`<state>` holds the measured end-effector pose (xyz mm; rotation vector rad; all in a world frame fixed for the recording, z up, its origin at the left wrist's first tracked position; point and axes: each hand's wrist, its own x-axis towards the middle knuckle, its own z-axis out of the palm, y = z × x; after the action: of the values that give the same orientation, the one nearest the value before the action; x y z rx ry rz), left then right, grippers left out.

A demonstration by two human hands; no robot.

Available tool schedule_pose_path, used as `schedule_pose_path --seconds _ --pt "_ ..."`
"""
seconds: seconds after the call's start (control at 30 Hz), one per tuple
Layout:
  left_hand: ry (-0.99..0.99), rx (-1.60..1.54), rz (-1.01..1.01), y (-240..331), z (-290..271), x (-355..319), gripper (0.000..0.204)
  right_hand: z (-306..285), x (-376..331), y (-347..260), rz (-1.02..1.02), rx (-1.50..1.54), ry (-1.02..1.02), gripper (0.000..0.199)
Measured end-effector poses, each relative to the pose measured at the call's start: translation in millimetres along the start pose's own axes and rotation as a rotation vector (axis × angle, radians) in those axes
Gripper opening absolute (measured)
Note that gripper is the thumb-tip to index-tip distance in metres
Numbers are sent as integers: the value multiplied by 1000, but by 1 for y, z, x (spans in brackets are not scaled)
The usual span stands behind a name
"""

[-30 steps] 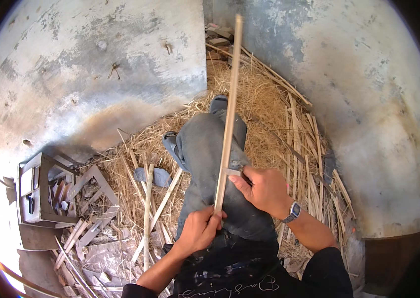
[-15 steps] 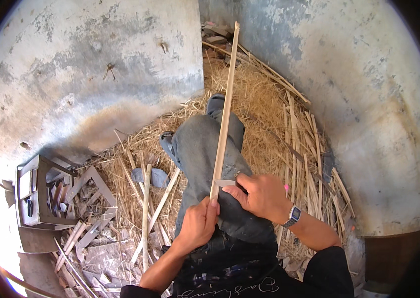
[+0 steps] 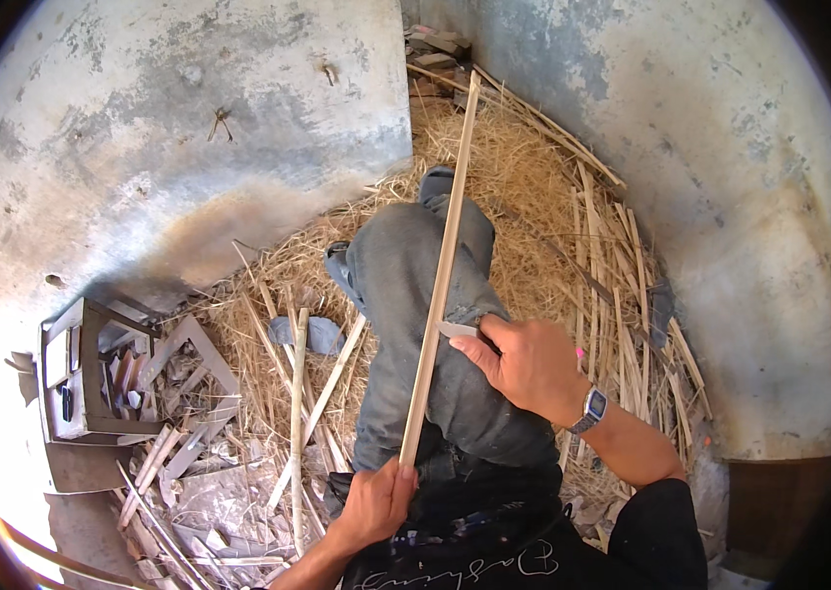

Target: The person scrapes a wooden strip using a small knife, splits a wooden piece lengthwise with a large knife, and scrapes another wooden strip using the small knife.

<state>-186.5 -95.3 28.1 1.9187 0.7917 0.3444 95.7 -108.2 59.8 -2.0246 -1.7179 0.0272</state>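
Observation:
A long, pale split strip [image 3: 442,265], wood or bamboo, slants up and away from my lap over my grey trousers. My left hand [image 3: 376,500] is closed round its near end, close to my waist. In my right hand [image 3: 530,366] is a knife [image 3: 458,329] with a short light blade; its handle is mostly hidden by my fingers. The blade tip meets the right edge of the strip, around the middle of its length. My right thumb lies along the near side of the blade.
Straw-like shavings [image 3: 523,246] cover the floor around my feet. Many loose strips [image 3: 592,275] lie along the right wall. On the left stand a broken wooden frame box [image 3: 91,369] and several sticks [image 3: 298,423]. Worn plaster walls [image 3: 179,128] close in ahead.
My left hand has drawn the strip back toward my waist, so its far end is lower in view. My right hand with the knife has shifted slightly away from me.

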Motion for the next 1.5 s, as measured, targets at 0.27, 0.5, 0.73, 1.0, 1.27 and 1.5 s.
schedule_pose_path --seconds 0.27,0.5,0.73,1.0,1.27,1.5 --pt "-167 13 -53 -51 -30 -74 26 -3 2 -3 29 13 13 55" --pt "-198 145 -97 -135 -57 -152 21 2 -1 -2 73 -14 100 58" --pt "-106 229 -100 -157 -50 -159 36 0 -1 6 38 55 130 54" --pt "-21 56 -109 -55 -22 -23 34 -12 -4 4 106 260 142 47" --pt "56 -86 -104 25 -1 73 40 -11 -14 9 42 130 85 50" --pt "199 13 20 23 19 89 36 -4 -12 7 19 51 47 52"
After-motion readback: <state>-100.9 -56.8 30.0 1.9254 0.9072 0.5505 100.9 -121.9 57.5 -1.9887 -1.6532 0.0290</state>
